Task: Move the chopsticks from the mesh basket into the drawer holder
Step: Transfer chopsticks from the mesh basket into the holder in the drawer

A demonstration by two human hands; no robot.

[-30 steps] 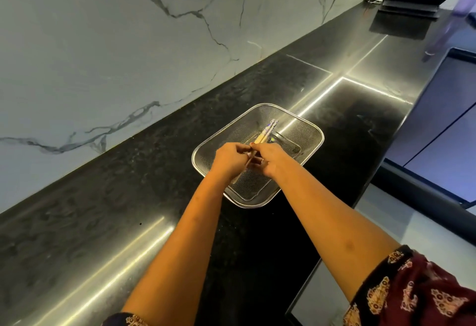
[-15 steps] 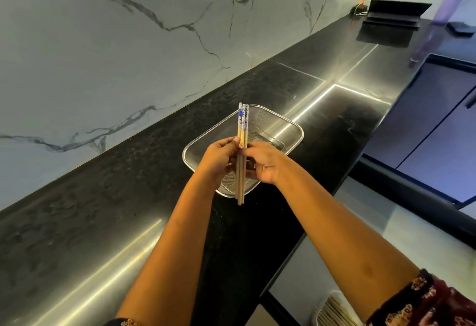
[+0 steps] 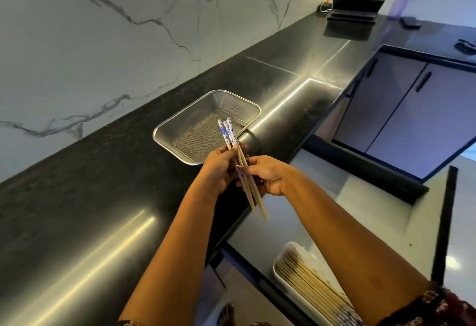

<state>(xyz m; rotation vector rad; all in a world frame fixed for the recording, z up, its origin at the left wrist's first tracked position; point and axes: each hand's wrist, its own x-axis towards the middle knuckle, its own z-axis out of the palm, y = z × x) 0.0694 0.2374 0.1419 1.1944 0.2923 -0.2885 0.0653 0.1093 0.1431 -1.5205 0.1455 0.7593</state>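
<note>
In the head view, a small bundle of chopsticks (image 3: 231, 140) is held in the air over the front edge of the bench (image 3: 103, 197), just in front of the basket (image 3: 198, 135) and clear of it. The shafts are slim, pale wood, tapering to points that are aimed down and to the right. The upper ends are wrapped in a white and blue pattern and slightly fanned apart.

The left hand (image 3: 220, 168) is closed round the bundle just below the patterned part, with the fingers curled. The right hand (image 3: 268, 175) is closed on the bare shafts lower down, which are pinched between thumb and fingers. The two hands are set close together.

The basket is a shallow rectangular tray of fine wire mesh with rounded corners and a bright metal rim, and it is set flat on the bench. The bench is dark, polished speckled stone, streaked with light.

Below the right forearm, a white oblong holder (image 3: 277, 273) is seen in the open grey drawer (image 3: 347, 197). It is packed with long pale sticks (image 3: 309, 282) laid side by side.

Behind the bench, the wall (image 3: 103, 42) is faced in white marble with dark veins.
</note>
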